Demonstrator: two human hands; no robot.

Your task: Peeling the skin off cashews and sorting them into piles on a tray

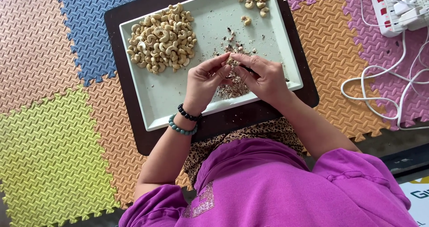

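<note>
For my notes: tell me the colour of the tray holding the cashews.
Pale grey-white tray, seen in the head view, resting on a dark brown board.

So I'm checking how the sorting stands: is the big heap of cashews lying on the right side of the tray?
No, the big heap of cashews lies in the upper left of the pale tray; only a small cluster of cashews sits near the upper right.

Both hands — left hand (203, 81), right hand (266, 77) — on one cashew (232, 60) over pale tray (178, 99).

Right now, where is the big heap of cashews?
In the head view, the cashew heap lies in the pale tray's upper left part, up-left of the left hand.
</note>
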